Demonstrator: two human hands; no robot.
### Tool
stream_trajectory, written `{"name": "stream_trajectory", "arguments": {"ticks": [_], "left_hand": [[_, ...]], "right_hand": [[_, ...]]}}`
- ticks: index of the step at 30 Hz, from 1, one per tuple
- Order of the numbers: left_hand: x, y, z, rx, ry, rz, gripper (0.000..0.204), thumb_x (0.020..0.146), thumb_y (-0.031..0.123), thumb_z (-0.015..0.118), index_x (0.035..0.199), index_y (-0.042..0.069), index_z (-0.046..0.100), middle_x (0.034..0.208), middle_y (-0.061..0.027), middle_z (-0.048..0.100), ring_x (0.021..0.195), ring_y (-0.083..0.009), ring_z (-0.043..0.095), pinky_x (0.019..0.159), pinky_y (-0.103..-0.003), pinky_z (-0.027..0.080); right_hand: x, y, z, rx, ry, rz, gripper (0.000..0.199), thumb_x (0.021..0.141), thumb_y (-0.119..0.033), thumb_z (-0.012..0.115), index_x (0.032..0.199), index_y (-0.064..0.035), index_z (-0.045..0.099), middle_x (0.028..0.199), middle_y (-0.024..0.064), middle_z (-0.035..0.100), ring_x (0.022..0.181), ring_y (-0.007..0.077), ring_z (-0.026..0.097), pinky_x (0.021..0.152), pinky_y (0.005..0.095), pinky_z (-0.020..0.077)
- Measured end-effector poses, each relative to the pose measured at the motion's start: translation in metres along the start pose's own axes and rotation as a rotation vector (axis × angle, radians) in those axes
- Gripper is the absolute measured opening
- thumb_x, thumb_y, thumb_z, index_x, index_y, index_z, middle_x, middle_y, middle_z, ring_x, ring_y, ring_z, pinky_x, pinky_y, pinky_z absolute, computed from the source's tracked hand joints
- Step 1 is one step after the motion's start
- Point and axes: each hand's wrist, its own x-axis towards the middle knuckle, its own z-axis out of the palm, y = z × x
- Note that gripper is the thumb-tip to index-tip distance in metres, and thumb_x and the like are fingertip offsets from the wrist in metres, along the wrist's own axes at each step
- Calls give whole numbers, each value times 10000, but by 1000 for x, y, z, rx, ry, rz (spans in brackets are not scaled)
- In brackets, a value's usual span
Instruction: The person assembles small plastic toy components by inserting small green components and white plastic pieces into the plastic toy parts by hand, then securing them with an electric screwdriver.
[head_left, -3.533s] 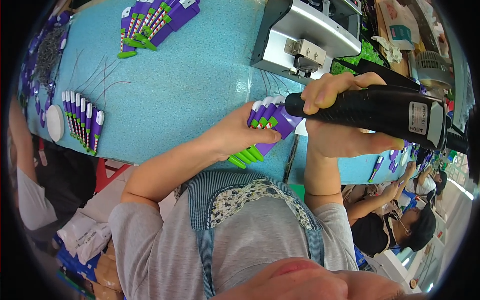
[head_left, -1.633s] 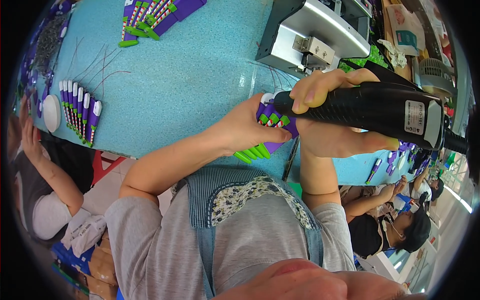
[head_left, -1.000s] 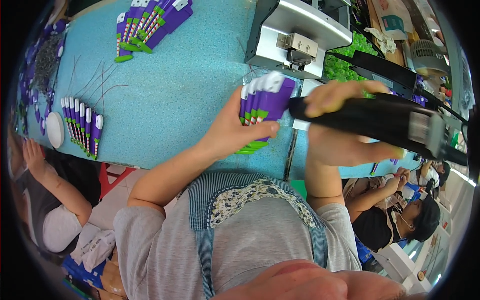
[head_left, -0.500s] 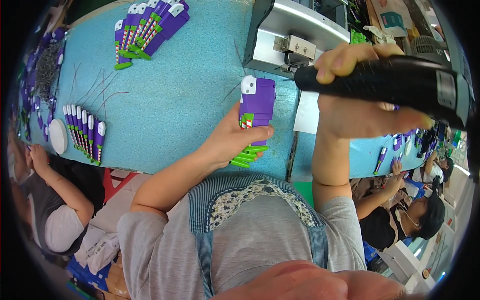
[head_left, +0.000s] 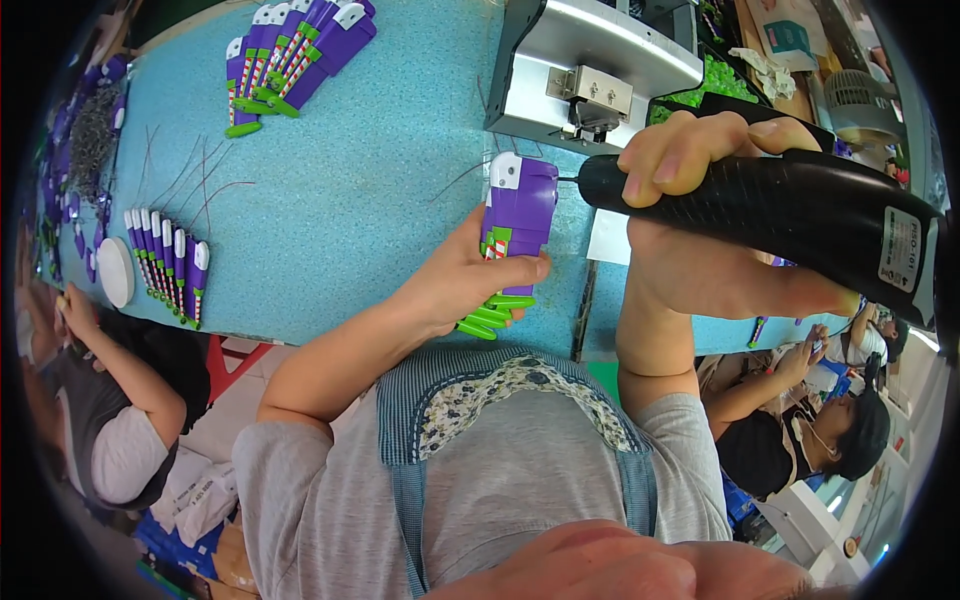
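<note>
Left hand (head_left: 462,268) is pinching purple pieces (head_left: 530,205) over the tabletop (head_left: 350,200) (long axis running six-to-twelve o'clock, white end at twelve); right hand (head_left: 690,268) is clasping a screwdriver (head_left: 780,208) pointing toward nine.

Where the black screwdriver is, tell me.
The black screwdriver sits right of centre in the head view, in the right grip, its tip beside the purple pieces, below the silver machine.
</note>
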Motion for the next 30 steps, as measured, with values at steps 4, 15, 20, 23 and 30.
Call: {"name": "stream_trajectory", "arguments": {"ticks": [4, 15, 20, 23, 30], "left_hand": [[2, 1, -3, -13, 3, -8, 507, 797, 90, 702, 1204, 44, 404, 997, -115, 626, 650, -147, 605, 503, -294, 515], [1, 8, -7, 20, -8, 22, 559, 795, 50, 687, 1260, 63, 377, 990, -112, 612, 694, -147, 595, 527, -313, 521], [0, 7, -7, 7, 7, 17, 558, 799, 65, 685, 1264, 59, 378, 986, -113, 608, 703, -150, 594, 526, -314, 522], [-1, 5, -10, 20, 29, 0, 555, 801, 79, 688, 1263, 58, 381, 991, -110, 606, 714, -149, 594, 527, -312, 523], [-1, -1, -6, 43, 0, 35, 526, 807, 102, 682, 1241, 56, 389, 981, -107, 603, 682, -144, 591, 515, -305, 521]], "right_hand": [[1, 2, -4, 12, -5, 11, 971, 727, -870, 325, 1231, -49, 456, 805, 147, 593, 609, 220, 563, 550, 330, 445], [-1, -3, -4, -47, 20, 55, 1007, 737, -868, 300, 1302, -39, 392, 804, 147, 573, 608, 222, 546, 574, 347, 433], [9, -7, -2, -31, 65, 30, 1010, 741, -861, 318, 1321, -36, 372, 814, 146, 573, 611, 236, 545, 602, 373, 436], [19, -12, -15, -63, -1, -6, 984, 741, -852, 342, 1315, -54, 396, 847, 159, 588, 644, 258, 556, 669, 411, 442], [77, -17, -41, -95, -45, -323, 932, 723, -876, 308, 1098, -61, 563, 828, 214, 640, 683, 301, 619, 671, 424, 492]]}}
